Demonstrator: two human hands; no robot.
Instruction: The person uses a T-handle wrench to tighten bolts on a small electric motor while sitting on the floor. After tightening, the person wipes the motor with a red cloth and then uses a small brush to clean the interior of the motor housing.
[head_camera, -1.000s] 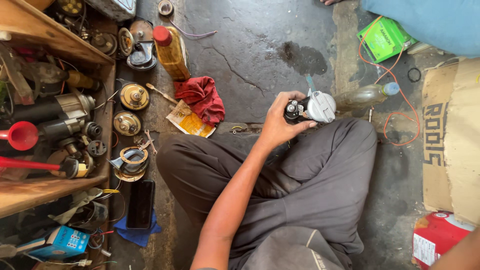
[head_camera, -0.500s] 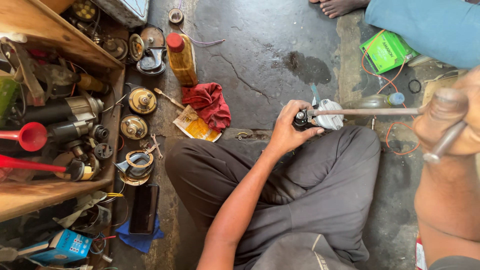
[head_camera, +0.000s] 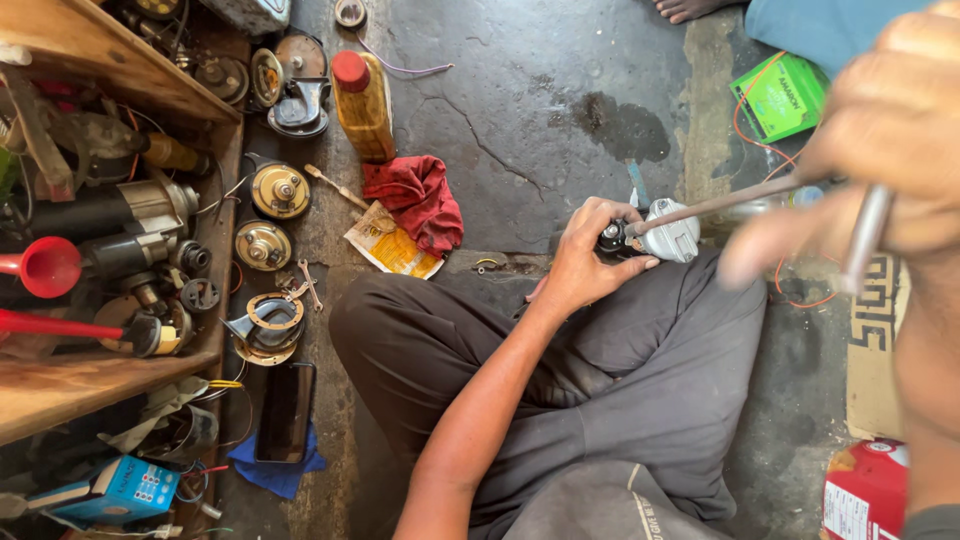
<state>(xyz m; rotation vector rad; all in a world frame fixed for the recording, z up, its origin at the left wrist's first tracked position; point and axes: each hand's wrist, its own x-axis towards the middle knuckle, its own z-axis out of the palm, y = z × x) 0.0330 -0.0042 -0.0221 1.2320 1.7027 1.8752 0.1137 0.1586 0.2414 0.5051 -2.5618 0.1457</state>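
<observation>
- Left hand (head_camera: 585, 262) clasped around small silver-and-black metal motor part (head_camera: 655, 238) on right knee.
- Right hand (head_camera: 885, 150), near and blurred, apparently gripping long thin metal rod (head_camera: 715, 205) touching that part.

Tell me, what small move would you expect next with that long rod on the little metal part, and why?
Probably a turn or a push of the long rod. Its tip already sits against the small grey metal part, which the left hand steadies on the knee. The right hand, blurred and close to the camera, grips the rod's crosswise handle. Nothing else seems to need placing first.
</observation>
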